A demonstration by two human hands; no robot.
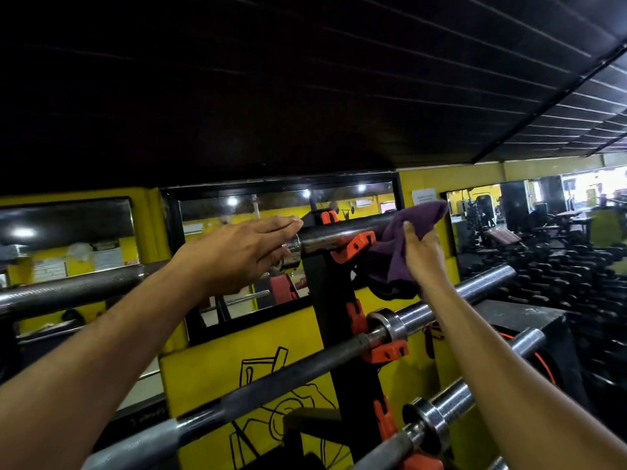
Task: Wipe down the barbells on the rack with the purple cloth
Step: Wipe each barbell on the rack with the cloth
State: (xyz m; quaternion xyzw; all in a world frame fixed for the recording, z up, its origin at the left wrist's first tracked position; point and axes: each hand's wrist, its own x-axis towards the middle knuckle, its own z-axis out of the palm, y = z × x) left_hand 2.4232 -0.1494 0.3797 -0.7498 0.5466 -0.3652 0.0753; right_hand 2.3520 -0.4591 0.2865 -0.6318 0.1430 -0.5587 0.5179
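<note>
The top barbell [336, 234] lies across orange hooks on a black upright rack [330, 296]. My left hand [242, 251] is flat, fingers straight, against the bar beside its chrome collar. My right hand [424, 254] grips the purple cloth [398, 247], which is wrapped over the right sleeve of that top bar. A second barbell [305, 368] sits lower on the rack, and a third barbell [437, 415] shows below it.
Yellow wall pads [217, 374] and mirrors [271, 212] stand behind the rack. Rows of dumbbells [559, 269] fill the right side. A dark box [529, 330] sits right of the bar ends, with an orange cord on its side.
</note>
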